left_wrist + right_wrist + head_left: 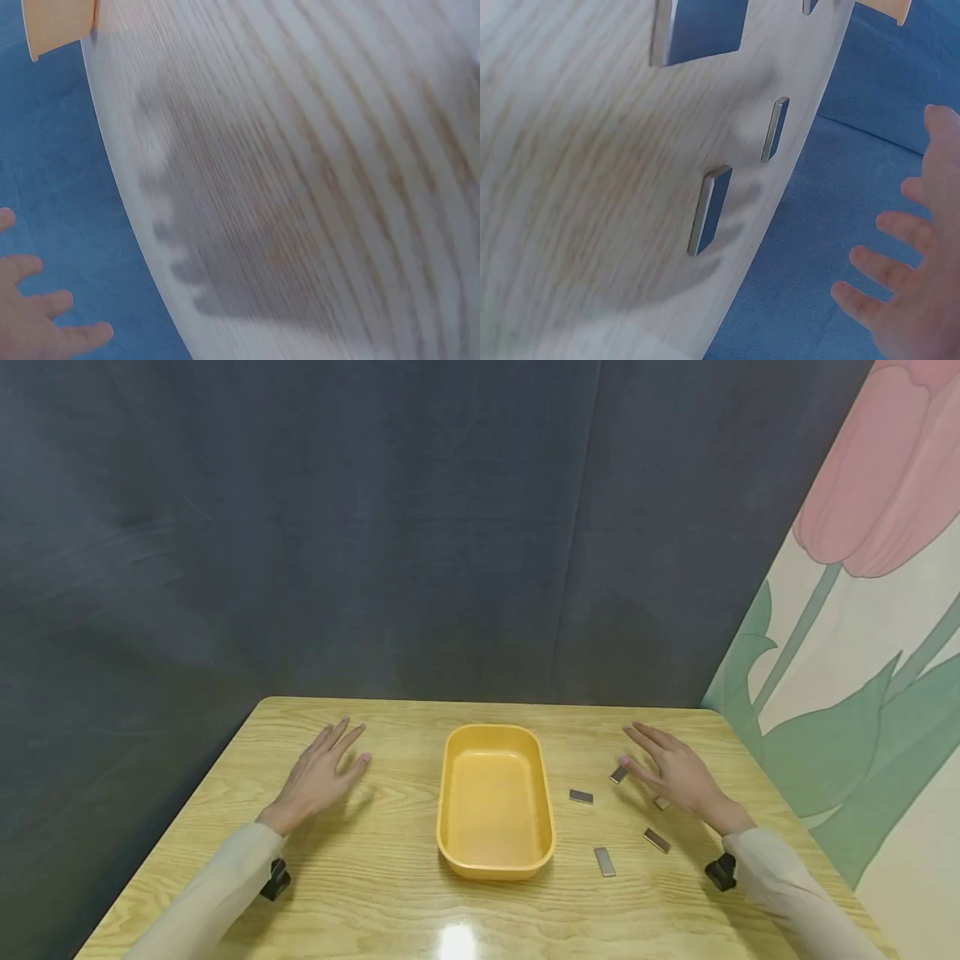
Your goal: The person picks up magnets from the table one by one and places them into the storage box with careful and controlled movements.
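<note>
My left hand (318, 777) hovers over the left part of the table, fingers spread and holding nothing. On the other side my right hand (678, 777) is held above several small flat metallic blocks, its fingers also apart. One dark block (618, 774) lies just below the right thumb, and another block (662, 803) is partly covered by that hand. Nearer the front are a brown-black block (656, 841) and a grey block (604, 862). A further dark block (581, 797) lies beside the yellow tray (497, 870). In the right wrist view, a block (710, 211) shows its thin silvery edge.
The yellow tray stands mid-table with nothing in it. Under everything is a wood-grain table (360, 893). A dark blue curtain (450, 527) hangs behind its back edge, and a wall with painted tulips (862, 710) rises along the right.
</note>
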### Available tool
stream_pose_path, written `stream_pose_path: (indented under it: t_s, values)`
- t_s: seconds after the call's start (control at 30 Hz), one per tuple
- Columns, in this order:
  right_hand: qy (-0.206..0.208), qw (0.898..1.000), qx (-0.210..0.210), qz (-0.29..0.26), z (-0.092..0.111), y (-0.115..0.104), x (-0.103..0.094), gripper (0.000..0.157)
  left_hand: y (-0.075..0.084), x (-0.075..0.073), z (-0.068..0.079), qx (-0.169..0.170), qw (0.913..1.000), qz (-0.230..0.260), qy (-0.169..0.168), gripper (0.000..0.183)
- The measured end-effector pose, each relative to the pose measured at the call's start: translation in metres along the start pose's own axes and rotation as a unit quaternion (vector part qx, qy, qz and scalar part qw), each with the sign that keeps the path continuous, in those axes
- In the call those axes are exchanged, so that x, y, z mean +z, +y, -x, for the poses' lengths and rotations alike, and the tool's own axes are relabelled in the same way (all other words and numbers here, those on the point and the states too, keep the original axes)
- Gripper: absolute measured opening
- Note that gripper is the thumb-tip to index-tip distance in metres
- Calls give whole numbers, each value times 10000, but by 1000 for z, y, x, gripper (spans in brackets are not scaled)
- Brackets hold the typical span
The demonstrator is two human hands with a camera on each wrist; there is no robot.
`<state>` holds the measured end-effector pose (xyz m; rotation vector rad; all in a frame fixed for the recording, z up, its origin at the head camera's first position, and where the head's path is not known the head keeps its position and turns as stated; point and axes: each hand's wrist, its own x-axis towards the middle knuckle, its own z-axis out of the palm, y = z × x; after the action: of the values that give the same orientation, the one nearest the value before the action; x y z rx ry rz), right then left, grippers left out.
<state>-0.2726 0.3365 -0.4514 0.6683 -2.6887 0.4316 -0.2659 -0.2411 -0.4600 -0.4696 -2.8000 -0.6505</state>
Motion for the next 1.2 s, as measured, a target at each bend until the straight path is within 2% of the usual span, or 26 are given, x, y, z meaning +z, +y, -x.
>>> stream_pose_path:
  t_s: [0.27, 0.7, 0.9, 1.2]
  values:
    - [-71, 9999, 15, -134, -2, -4, -2, 63, 3, -1, 1, -166, 9990, 405, 97, 66]
    - [-24, 9997, -247, -53, -4, -15, -2, 59, 5, 2, 2, -65, 9971, 744, 129, 62]
    - [-152, 9990, -355, -217, -5, -20, -2, 58, 10, 5, 1, -12, 9968, 784, 164, 62]
    - [-106, 9978, -590, -272, -5, -24, 3, 57, 17, 3, 2, -85, 9944, 1040, 155, 61]
